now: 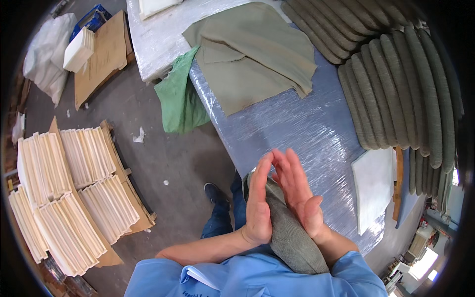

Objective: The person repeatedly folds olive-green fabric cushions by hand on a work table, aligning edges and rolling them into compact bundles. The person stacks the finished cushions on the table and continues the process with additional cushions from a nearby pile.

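Observation:
A dark grey-green cushion [297, 240] of ribbed fabric stands on edge against my body, at the table's near side. Flat along its left side lies my left hand [259, 208], fingers stretched out and pointing away from me. My right hand [301, 195] is held the same way at the cushion's right side, its fingers straight and slightly parted. The fingertips of both hands come close together above the cushion's far end, partly hiding it. Neither hand has its fingers wrapped around the fabric.
The plastic-wrapped table [277, 131] bears a spread olive cloth [252, 59]. A green cloth [180, 96] hangs off its left edge. Stacked grey-green cushions [396, 89] rise at right beside a white foam slab [371, 188]. White slabs [74, 198] and cardboard [104, 59] lie on the floor at left.

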A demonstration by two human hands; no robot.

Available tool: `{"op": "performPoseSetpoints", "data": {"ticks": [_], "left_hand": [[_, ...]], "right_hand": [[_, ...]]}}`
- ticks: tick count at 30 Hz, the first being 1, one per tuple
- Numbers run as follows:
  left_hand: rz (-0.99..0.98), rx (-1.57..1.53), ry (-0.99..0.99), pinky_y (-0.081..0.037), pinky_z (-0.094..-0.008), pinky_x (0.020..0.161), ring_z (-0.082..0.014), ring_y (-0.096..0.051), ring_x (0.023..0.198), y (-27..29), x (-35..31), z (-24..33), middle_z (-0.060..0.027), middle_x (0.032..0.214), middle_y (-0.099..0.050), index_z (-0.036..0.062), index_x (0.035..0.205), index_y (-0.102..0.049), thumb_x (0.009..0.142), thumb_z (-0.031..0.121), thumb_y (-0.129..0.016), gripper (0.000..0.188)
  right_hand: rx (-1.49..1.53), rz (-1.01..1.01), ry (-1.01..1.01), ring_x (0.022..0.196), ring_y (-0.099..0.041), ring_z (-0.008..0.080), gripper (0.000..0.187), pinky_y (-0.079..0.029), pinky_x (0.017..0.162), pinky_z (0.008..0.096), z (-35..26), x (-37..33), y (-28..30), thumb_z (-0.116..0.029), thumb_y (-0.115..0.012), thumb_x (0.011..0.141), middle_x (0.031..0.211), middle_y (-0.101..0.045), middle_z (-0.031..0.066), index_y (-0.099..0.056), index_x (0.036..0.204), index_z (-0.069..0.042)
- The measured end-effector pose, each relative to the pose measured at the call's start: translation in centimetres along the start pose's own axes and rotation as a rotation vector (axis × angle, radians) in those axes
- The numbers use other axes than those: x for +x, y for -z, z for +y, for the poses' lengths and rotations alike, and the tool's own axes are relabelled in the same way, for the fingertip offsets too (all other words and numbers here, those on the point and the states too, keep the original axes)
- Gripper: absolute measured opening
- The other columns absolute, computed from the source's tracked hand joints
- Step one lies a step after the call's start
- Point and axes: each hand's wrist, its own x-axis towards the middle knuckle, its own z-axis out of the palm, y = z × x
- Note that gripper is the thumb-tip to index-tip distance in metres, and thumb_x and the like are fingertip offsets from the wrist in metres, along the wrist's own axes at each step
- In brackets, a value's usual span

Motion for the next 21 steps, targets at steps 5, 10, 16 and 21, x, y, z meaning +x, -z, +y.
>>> {"op": "performPoseSetpoints", "data": {"ticks": [5,10,16,21], "left_hand": [[0.132,-0.046,-0.197,-0.008,-0.0535,0.134,-0.037,-0.012,0.166,-1.4,-0.2,-2.0,-0.0217,0.179,-0.013,0.0037,0.173,-0.011,0.112,0.064,-0.026,0.087],[0.246,0.008,-0.016,-0.01,-0.0511,0.134,-0.0351,-0.017,0.165,-0.7,-0.5,-0.6,-0.0207,0.177,-0.021,0.0067,0.173,-0.015,0.115,0.059,-0.028,0.079],[0.458,-0.057,0.382,-0.013,-0.0492,0.133,-0.0342,-0.025,0.163,3.2,1.1,-4.1,-0.0225,0.173,-0.029,0.0066,0.173,-0.017,0.118,0.052,-0.026,0.071],[0.432,-0.053,0.442,-0.019,-0.0437,0.132,-0.0317,-0.03,0.161,3.2,0.6,-9.6,-0.0229,0.172,-0.034,0.0054,0.173,-0.02,0.119,0.05,-0.026,0.07]], "right_hand": [[-0.022,0.038,0.058,0.167,-0.011,0.0383,0.128,-0.01,0.133,0.0538,0.1,3.9,-1.3,-0.1,-0.024,0.086,0.18,-0.008,0.0226,0.003,0.175,-0.012],[0.081,0.075,0.131,0.166,-0.015,0.0385,0.126,-0.011,0.132,0.0538,1.6,5.8,-0.9,-0.1,-0.021,0.087,0.179,-0.016,0.0233,-0.004,0.175,-0.012],[-0.021,0.11,-0.118,0.167,-0.011,0.038,0.126,-0.007,0.132,0.0551,5.7,1.8,2.7,-0.099,-0.023,0.088,0.178,-0.017,0.0236,-0.01,0.175,-0.01],[0.023,0.049,-0.285,0.167,-0.008,0.0386,0.131,-0.003,0.133,0.0558,7.4,0.2,3.3,-0.101,-0.028,0.085,0.179,-0.015,0.0248,-0.007,0.175,-0.008]]}}
